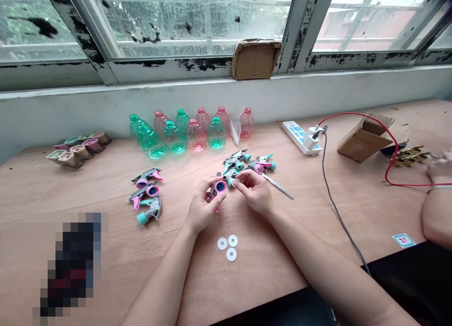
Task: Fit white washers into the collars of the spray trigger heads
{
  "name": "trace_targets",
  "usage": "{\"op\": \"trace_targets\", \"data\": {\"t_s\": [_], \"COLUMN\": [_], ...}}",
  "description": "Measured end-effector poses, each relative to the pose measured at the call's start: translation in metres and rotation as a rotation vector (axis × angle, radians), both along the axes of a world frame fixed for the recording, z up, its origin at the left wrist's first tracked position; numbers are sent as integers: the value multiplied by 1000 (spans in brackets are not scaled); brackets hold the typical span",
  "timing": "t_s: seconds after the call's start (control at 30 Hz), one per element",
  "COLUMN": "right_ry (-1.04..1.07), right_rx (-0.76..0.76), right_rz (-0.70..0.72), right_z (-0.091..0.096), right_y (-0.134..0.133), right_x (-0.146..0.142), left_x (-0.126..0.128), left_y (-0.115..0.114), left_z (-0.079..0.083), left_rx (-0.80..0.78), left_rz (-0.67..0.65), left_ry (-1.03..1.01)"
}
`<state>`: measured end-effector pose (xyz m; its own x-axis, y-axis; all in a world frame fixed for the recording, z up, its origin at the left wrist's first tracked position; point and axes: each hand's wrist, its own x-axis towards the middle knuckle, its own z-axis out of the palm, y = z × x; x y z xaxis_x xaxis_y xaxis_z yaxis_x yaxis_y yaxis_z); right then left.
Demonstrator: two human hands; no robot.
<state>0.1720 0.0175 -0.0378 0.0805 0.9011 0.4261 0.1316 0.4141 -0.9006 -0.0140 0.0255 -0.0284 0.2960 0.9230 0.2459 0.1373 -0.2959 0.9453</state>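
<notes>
Two bare forearms point(169, 279) rise from the lower edge across a pale plywood table point(268, 269). The left hand point(203, 207) curls its fingers around a grey trigger-sprayer head with a pink collar and blue centre point(219, 187), held above the table. The right hand point(254, 192) pinches a small teal plastic part point(230, 183) narrowly between its fingertips point(240, 176), just beside the collar; the exact grip is partly hidden. Three flat white ring washers point(228, 247) lie below the hands. A loose pile of teal-and-pink sprayer heads point(243, 161) lies just beyond them, beside a slender steel tool point(278, 186). A second group of sprayer heads point(145, 195) lies to the left. Clear teal and pink plastic bottles point(180, 134) stand in rows behind. At right are a white power strip point(300, 137) and a brown cardboard box point(365, 139). A co-worker's forearm point(438, 218) enters at the right edge.
</notes>
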Motion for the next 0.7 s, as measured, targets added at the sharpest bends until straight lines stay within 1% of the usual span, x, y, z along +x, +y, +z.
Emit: {"op": "trace_targets", "data": {"t_s": [0.1, 0.2, 0.27, 0.33, 0.43, 0.57, 0.7], "right_ry": [5, -8, 39, 128, 194, 114, 17], "right_rx": [33, 47, 46, 33, 5, -8, 37], "right_rz": [40, 70, 65, 66, 117, 177, 147], "right_z": [1, 2, 1, 1, 2, 4, 4], "right_y": [-3, -5, -5, -4, -4, -6, -7], "right_x": [-2, -3, -2, 0, 1, -1, -3], "left_x": [0, 0, 1, 2, 3, 3, 3], "left_y": [-2, -4, -5, -7, -8, -7, -7], "left_z": [1, 3, 4, 3, 1, -1, -2], "left_rx": [139, 197, 193, 176, 152, 133, 127], "left_rz": [5, -43, -68, -72, -62, -60, -56], "left_ry": [148, 237, 249, 236, 205, 194, 168]}}
